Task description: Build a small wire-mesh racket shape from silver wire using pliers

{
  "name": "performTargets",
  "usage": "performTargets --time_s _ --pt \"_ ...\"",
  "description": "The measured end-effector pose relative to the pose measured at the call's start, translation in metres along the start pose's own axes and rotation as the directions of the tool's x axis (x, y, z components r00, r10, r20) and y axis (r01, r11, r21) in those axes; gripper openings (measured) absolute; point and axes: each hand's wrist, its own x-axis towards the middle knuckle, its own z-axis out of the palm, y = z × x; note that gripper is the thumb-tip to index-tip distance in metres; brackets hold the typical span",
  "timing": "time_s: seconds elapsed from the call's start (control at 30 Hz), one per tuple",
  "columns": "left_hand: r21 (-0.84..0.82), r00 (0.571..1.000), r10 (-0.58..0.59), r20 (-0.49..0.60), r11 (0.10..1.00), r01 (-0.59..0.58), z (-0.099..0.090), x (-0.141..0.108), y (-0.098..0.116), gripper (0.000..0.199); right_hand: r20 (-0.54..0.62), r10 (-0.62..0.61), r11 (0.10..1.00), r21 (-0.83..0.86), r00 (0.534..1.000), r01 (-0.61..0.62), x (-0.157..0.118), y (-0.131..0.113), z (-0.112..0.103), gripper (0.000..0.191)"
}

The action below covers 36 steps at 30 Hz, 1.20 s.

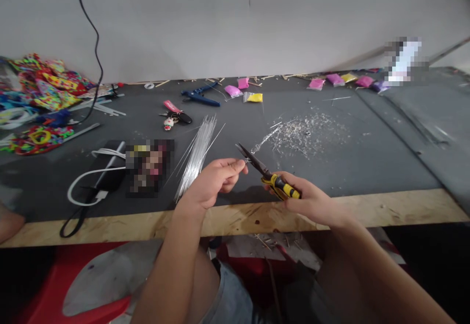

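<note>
My right hand point(306, 196) is wrapped round the yellow and black handles of a pair of long-nose pliers point(273, 179). The dark jaws point up and left, close to the fingertips of my left hand point(223, 177). Between thumb and forefinger, my left hand pinches a thin silvery wire point(247, 160); its exact shape is too small to make out. Beyond the plier tips lies a chain-like twist of wire point(262, 142), leading toward a scatter of short wire clippings point(304, 135). A bundle of straight wires point(200, 152) lies left of my left hand, partly behind it.
Blue pliers point(201, 94), keys point(176, 116) and small pink, purple and yellow packets point(233, 90) lie farther back. A white cable point(79, 177) loops over a dark device at left, near colourful packaging point(47, 84). Another person's arm point(9, 221) shows at the left edge. The wooden table edge point(367, 204) runs in front.
</note>
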Motion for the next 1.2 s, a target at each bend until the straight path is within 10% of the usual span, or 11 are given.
performTargets --time_s 0.77,1.2 --pt "0.024 0.999 0.022 -0.029 0.999 -0.021 -0.003 -0.007 0.002 0.024 -0.092 0.06 0.996 -0.053 0.994 -0.065 0.007 0.001 0.02 0.02" --pt "-0.106 0.993 0.101 -0.068 0.989 -0.108 0.002 -0.007 0.003 0.025 -0.028 0.056 0.991 0.124 0.998 -0.052 0.003 -0.005 0.011 0.056"
